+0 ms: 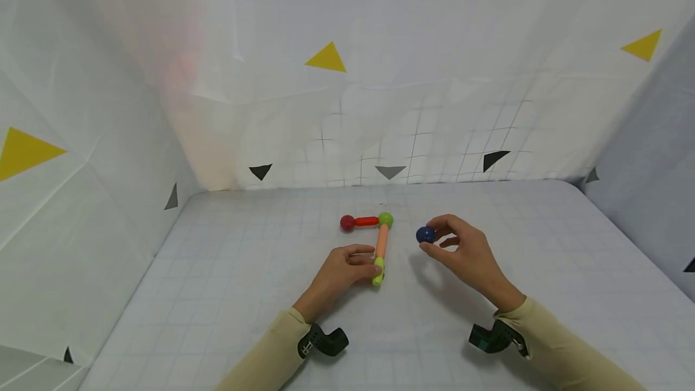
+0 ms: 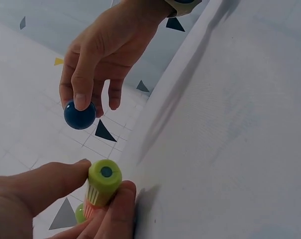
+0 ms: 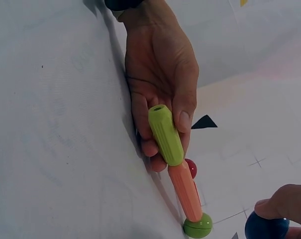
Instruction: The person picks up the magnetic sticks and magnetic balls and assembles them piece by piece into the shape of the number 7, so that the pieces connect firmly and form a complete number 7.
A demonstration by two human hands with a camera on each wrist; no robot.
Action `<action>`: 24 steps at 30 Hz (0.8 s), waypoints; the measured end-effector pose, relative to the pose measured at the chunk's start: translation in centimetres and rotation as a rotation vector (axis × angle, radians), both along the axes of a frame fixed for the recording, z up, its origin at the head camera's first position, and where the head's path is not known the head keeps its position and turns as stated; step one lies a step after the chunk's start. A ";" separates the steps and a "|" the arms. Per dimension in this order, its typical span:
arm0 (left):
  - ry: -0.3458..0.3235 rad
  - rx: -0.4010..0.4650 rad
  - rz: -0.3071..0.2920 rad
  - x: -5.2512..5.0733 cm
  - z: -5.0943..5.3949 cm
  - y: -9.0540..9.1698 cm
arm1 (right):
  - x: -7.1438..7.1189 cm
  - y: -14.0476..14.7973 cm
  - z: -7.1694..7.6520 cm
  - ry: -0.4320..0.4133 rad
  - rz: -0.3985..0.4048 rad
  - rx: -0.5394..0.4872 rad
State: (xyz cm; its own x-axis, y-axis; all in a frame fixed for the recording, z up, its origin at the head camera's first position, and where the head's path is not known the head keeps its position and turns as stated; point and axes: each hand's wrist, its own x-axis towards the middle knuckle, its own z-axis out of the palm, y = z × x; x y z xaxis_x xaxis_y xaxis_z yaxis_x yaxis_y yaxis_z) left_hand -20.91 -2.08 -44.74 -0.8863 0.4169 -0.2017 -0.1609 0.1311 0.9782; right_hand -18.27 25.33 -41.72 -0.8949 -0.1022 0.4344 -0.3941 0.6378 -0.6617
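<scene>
With thumb and fingers, my left hand (image 1: 342, 269) pinches a yellow-green ribbed rod (image 1: 378, 271), which lines up end to end with an orange rod (image 1: 382, 241). A green ball (image 1: 386, 219) sits at the orange rod's far end. From that ball a red rod (image 1: 367, 221) runs left to a dark red ball (image 1: 347, 222). My right hand (image 1: 471, 253) holds a blue ball (image 1: 426, 234) between thumb and fingertips, apart from the rods. The left wrist view shows a dark round spot on the end of the yellow-green rod (image 2: 105, 175).
A white sheet with a faint grid covers the table (image 1: 228, 294). White walls rise at the back and sides, bearing yellow triangles (image 1: 327, 58) and dark triangles (image 1: 260, 171). Each wrist wears a black camera (image 1: 328, 341).
</scene>
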 end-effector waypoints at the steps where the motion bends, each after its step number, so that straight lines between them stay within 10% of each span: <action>1: 0.001 -0.006 -0.001 0.0 0.0 0.0 | 0.0 0.0 0.0 -0.003 -0.001 0.002; 24: -0.083 0.147 -0.031 -0.2 -0.3 0.3 | 1.2 -2.1 -0.5 -0.035 0.097 -0.017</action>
State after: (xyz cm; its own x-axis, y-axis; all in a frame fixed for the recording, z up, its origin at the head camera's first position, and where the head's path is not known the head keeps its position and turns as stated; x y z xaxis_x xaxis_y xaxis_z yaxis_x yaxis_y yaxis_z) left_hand -21.15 -1.79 -45.08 -0.8553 0.4743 -0.2086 -0.2401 -0.0060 0.9707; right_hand -17.03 23.25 -42.20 -0.8959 -0.1822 0.4053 -0.4299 0.5863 -0.6866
